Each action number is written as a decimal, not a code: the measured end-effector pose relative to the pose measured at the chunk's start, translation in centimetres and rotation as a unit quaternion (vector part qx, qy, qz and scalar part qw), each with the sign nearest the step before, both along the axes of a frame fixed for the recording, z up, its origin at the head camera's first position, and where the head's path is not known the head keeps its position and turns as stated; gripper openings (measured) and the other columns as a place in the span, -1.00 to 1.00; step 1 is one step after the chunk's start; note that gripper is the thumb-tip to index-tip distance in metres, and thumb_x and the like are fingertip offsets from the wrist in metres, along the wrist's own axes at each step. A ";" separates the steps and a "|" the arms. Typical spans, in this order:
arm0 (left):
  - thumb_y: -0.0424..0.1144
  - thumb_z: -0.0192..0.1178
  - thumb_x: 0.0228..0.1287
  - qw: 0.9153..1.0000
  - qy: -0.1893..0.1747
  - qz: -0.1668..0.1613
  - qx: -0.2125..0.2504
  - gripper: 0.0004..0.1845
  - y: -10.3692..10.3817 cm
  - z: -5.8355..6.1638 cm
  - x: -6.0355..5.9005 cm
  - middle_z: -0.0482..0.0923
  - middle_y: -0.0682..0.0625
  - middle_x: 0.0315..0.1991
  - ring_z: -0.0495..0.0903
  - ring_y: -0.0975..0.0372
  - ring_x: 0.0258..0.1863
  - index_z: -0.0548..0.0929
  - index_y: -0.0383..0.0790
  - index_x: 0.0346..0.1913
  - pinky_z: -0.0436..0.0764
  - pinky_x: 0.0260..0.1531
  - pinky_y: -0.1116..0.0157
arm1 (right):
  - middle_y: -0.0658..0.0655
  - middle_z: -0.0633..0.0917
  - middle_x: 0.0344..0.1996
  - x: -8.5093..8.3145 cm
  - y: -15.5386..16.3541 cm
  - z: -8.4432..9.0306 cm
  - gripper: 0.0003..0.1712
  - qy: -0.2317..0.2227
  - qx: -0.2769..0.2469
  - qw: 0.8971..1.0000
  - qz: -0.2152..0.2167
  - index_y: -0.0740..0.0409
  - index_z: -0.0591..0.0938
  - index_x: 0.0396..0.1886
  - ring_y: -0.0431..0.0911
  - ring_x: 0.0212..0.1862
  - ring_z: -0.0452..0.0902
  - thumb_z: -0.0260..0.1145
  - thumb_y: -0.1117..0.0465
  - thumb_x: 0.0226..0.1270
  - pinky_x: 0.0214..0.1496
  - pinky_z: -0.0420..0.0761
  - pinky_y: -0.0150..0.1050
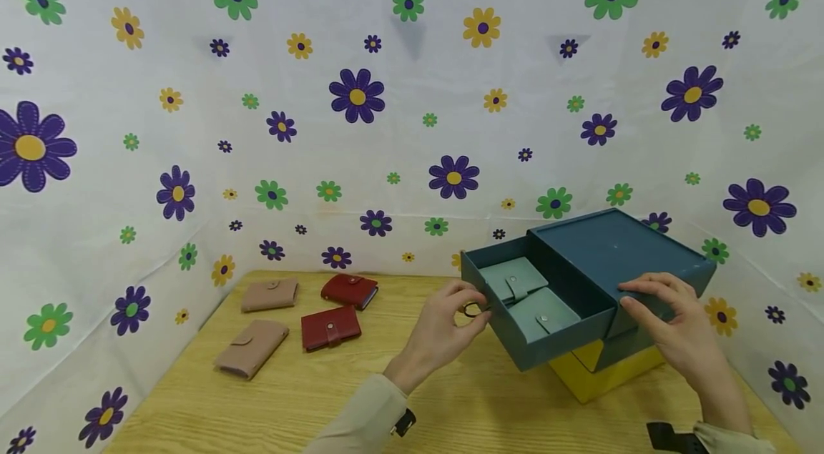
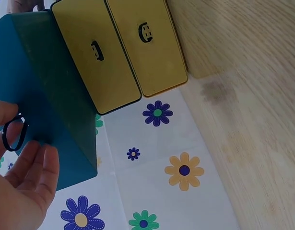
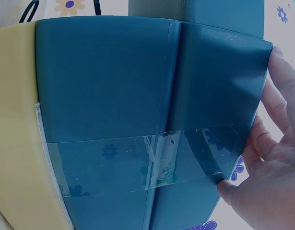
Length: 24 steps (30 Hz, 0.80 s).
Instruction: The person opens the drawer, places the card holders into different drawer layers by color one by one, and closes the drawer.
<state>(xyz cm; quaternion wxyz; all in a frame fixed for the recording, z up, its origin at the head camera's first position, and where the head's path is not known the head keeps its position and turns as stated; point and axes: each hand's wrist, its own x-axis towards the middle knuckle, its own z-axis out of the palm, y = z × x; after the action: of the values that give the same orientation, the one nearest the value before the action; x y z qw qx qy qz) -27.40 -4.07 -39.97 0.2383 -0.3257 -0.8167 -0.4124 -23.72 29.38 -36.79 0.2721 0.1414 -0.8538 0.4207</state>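
- The left hand (image 1: 444,325) grips the black pull loop (image 2: 26,130) of the blue drawer (image 1: 560,345), drawn out with two pale wallets (image 1: 511,279) inside; it is better to move it straight and level.
- The right hand (image 1: 672,318), fingers loosely extended, touches the blue cabinet (image 1: 618,247) near the right edge of the tabletop (image 1: 335,382); steady pressure here should prevent tilting.

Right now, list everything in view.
Cabinet: one, blue and yellow, table's right
Open drawer: one, blue, cabinet's top
Shut drawers: two, yellow, below it
Handles: three, black, drawers
Green wallets: two, green, open drawer
Red wallets: two, red, table's left
Beige wallets: two, beige, left of red
Table: one, brown, beneath
Cloth: one, flowered white, behind
Tape: one, clear, cabinet's side
Straps: two, black, wrists
Sleeves: two, beige, arms
Left hand: one, on top handle
Right hand: one, on cabinet
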 end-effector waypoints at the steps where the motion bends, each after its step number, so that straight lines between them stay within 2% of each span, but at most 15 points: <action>1: -0.26 0.35 0.24 1.000 0.003 0.001 0.002 -0.90 0.0 0.0 0.0 0.59 0.06 -0.13 0.55 0.31 -0.19 0.71 -0.13 -0.20 0.61 -0.18 0.37 | -0.39 0.37 0.00 0.0 0.0 0.0 -0.74 -0.001 0.000 1.000 -0.001 0.27 0.65 0.00 -0.32 0.20 0.05 0.29 0.25 0.38 0.19 0.03 0.51; 9: -0.29 0.36 0.22 1.000 0.024 0.001 0.006 -0.88 0.2 0.0 0.1 0.61 0.02 -0.11 0.61 0.25 -0.13 0.78 -0.19 -0.20 0.64 -0.13 0.38 | -0.25 0.40 0.02 0.0 0.0 0.1 -0.72 -0.008 0.004 1.000 -0.006 0.26 0.65 0.01 -0.08 0.24 0.06 0.28 0.22 0.40 0.20 0.04 0.52; 14: -0.31 0.36 0.22 0.999 0.043 0.005 -0.003 -0.88 0.2 -0.1 0.0 0.61 0.01 -0.10 0.64 0.24 -0.12 0.78 -0.22 -0.20 0.65 -0.08 0.38 | -0.30 0.39 0.01 0.0 -0.1 0.1 -0.73 -0.007 0.001 1.000 -0.002 0.27 0.65 0.00 -0.09 0.25 0.05 0.29 0.23 0.39 0.21 0.03 0.52; 19: -0.32 0.36 0.22 0.999 0.035 0.009 0.007 -0.89 0.4 0.1 0.1 0.62 -0.01 -0.12 0.65 0.22 -0.14 0.79 -0.24 -0.21 0.65 -0.11 0.40 | -0.33 0.37 0.02 0.0 0.0 0.3 -0.71 -0.012 -0.003 1.000 -0.002 0.28 0.64 0.02 0.00 0.29 0.03 0.28 0.21 0.40 0.23 -0.01 0.54; 24: -0.34 0.35 0.22 0.998 0.050 0.024 0.006 -0.92 0.8 -0.1 0.2 0.62 0.02 -0.17 0.62 0.24 -0.16 0.79 -0.24 -0.26 0.64 -0.15 0.38 | -0.17 0.41 0.04 0.1 0.0 0.2 -0.70 -0.018 0.000 1.000 -0.006 0.28 0.64 0.02 0.09 0.28 0.02 0.28 0.21 0.40 0.23 -0.01 0.55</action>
<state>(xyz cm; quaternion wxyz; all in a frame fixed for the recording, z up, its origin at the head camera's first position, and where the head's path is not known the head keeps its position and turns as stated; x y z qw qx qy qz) -27.16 -3.26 -40.06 0.2902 -0.3249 -0.8091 -0.3945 -23.67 29.37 -36.60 0.2591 0.1285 -0.8595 0.4214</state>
